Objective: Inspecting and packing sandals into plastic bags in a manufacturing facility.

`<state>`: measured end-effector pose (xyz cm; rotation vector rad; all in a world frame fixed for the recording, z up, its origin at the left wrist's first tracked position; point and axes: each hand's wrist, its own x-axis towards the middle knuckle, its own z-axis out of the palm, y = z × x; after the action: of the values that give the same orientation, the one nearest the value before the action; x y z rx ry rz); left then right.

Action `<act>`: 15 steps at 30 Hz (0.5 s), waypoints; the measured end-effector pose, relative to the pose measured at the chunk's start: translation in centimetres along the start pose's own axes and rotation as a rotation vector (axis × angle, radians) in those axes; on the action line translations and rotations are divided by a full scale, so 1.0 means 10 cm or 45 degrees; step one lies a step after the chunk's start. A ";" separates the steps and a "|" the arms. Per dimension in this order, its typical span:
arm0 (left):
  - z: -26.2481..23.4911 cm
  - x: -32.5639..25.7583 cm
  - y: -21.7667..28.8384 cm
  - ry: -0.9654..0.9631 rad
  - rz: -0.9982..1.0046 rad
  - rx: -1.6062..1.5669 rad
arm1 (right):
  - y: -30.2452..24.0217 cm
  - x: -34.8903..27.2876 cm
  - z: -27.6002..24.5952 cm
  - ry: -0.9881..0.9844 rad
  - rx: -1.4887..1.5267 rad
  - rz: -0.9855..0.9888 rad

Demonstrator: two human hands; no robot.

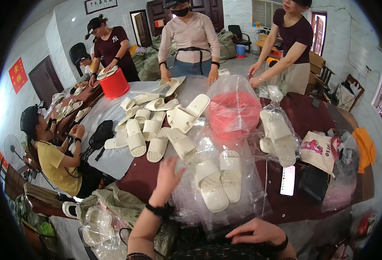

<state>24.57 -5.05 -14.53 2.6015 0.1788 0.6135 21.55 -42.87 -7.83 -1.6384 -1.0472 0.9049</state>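
My left hand (pixel 168 178) is raised over the near table edge, thumb apart from the fingers, holding nothing. Just right of it, a pair of cream slippers (pixel 211 185) lies side by side on flat clear plastic bags (pixel 191 203). Close to my body, my right hand (pixel 260 234) is open with its fingers stretched out to the left, below the bags. Another slipper (pixel 182 144) rests beyond my left hand, at the edge of a loose heap of cream slippers (pixel 153 126). To the right, slippers in a clear bag (pixel 277 135) lie on the table.
A red round tub in clear plastic (pixel 234 113) stands mid-table. Right are a lit phone (pixel 287 180), a cloth pouch (pixel 316 149) and a black case (pixel 313 182). Bagged slippers (pixel 97 227) sit low left. Several people work around the table, one handling a slipper (pixel 173 86).
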 end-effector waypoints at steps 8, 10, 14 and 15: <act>0.47 1.13 -1.37 0.065 -0.044 0.567 | 0.67 1.09 -0.20 1.066 -0.936 -0.050; 0.37 1.13 -1.49 -0.179 -0.093 0.668 | 0.80 1.31 -0.11 1.050 -0.978 0.093; 0.14 1.13 -1.54 -0.341 0.075 0.757 | 1.00 1.45 -0.01 1.028 -1.046 0.277; 0.13 1.15 -1.45 -0.351 0.079 0.748 | 1.09 1.47 -0.01 1.053 -1.084 0.292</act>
<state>35.13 9.89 -17.82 3.2331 0.2147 0.2325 29.30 -31.16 -19.50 -2.5400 -0.6615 -0.2067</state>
